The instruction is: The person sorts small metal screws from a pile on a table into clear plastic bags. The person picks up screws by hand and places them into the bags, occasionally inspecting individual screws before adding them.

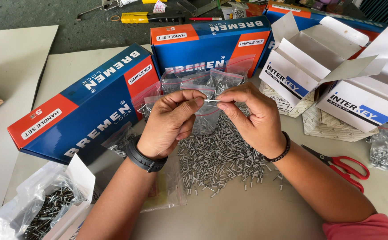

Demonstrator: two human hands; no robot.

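Head view, itemised from the hands outward. Left hand (169, 120): thumb and forefinger pressed together on one end of a single rivet (212, 101). Right hand (252, 118): pinching the other end of that rivet, held above the table (247, 209).

Directly beneath: loose pile of grey rivets (220, 155), too many to count. Behind the hands: small clear zip bags (212, 82), at least four, overlapping.

Risks, as judged: the rivet is small and smooth, so a loosened pinch would likely drop it into the pile, where it could not be told apart; a forearm sweeping the pile's edge could scatter rivets off the table.

Further out: blue and orange long boxes (87, 102), two in full view. White cartons (309, 58), two, flaps open. Red-handled scissors (343, 169), one pair. Bag of dark screws (47, 209), one, lower left.
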